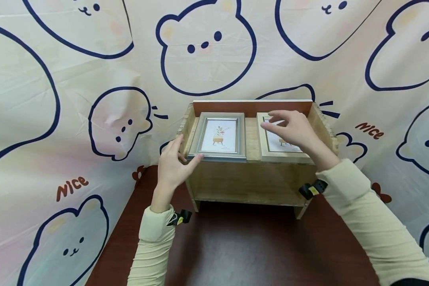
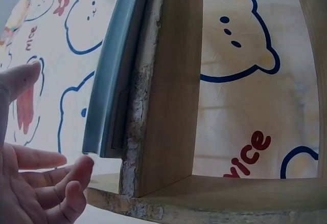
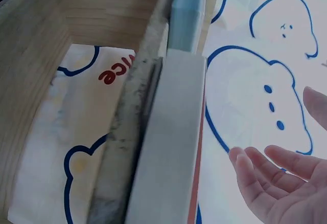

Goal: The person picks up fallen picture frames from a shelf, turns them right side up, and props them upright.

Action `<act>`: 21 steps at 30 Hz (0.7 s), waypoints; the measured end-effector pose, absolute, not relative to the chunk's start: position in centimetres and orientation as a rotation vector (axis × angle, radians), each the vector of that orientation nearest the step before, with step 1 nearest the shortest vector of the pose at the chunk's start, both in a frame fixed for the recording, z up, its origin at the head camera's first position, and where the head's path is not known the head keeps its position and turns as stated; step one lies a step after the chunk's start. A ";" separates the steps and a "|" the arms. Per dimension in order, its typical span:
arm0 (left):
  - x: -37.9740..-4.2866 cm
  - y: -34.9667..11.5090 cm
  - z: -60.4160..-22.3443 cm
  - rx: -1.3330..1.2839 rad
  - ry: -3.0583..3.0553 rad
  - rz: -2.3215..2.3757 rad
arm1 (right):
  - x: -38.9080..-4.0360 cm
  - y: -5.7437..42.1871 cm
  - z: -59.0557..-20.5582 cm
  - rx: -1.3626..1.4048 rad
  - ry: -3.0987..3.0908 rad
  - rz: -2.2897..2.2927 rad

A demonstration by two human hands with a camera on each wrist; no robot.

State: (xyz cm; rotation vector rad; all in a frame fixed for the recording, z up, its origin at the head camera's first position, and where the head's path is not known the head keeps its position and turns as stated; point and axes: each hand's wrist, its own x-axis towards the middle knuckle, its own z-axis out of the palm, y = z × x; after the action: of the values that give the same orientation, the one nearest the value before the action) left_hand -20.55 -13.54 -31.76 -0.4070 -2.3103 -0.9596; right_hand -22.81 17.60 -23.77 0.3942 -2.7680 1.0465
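Observation:
Two picture frames lie face up on the top of a small wooden shelf unit [image 1: 250, 180]. The left one is a silver-blue picture frame [image 1: 219, 135] with a potted-plant print. A cream picture frame [image 1: 286, 158] lies to its right, its print partly covered by my right hand [image 1: 292, 129]. That hand hovers over it, fingers loosely bent, and nothing is in its grasp in the right wrist view. My left hand [image 1: 173, 165] is at the unit's front left corner, thumb and fingers spread beside the silver-blue frame's near corner. In the left wrist view its fingertips [image 2: 84, 168] come close under that corner.
The unit stands on a dark reddish-brown table [image 1: 250, 242], its lower compartment facing me. Raised side panels [image 1: 323, 125] and a back board [image 1: 252, 106] border the top. A cloth backdrop [image 1: 207, 71] with cartoon animals hangs behind and at both sides.

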 end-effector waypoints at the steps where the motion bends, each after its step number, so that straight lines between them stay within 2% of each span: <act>1: -20.6 -13.5 -31.8 -0.408 -2.316 -0.972 | -23.3 17.4 -23.5 0.377 -2.796 1.066; 11: -20.5 -13.1 -32.1 -0.366 -2.378 -1.023 | -28.0 15.5 -22.7 0.190 -2.899 1.534; 21: -20.5 -12.3 -33.2 -0.346 -2.271 -1.017 | -30.3 13.6 -23.1 0.055 -2.921 1.759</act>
State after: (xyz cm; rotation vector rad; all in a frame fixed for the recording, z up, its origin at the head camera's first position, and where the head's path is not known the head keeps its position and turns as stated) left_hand -20.54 -12.32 -33.17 -0.3458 -2.2711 -1.0173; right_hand -30.30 13.56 -23.09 0.0552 -2.9208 1.7592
